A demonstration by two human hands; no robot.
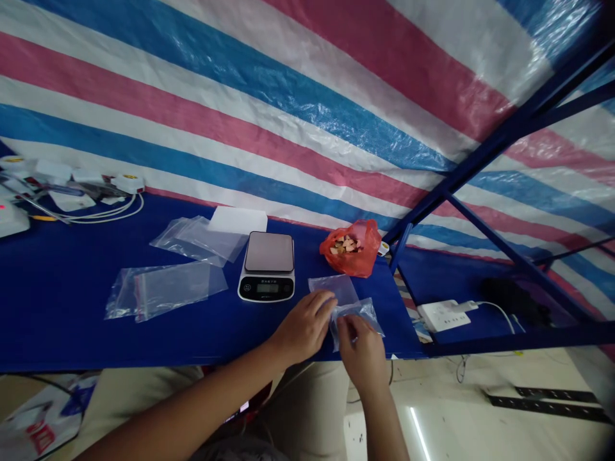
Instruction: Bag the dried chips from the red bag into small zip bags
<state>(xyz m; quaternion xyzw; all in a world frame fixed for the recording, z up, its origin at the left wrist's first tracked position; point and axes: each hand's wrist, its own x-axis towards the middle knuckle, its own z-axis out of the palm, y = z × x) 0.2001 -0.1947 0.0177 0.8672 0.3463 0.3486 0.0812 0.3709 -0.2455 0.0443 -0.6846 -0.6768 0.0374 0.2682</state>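
No text is readable; the print on the scale [267, 267] is blurred.

Even, bright light; tarp [307, 96] glares softly, edges bend, corners darken.

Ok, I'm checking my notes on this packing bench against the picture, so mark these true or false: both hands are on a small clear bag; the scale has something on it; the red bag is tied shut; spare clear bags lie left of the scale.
1. Both hands, left hand and right hand, are on a small clear bag. True.
2. The digital scale has something on its platform. False: the platform is bare.
3. The red plastic bag is tied shut. False: it lies open, with pale brownish pieces showing inside.
4. Spare clear zip bags lie left of the scale. True.
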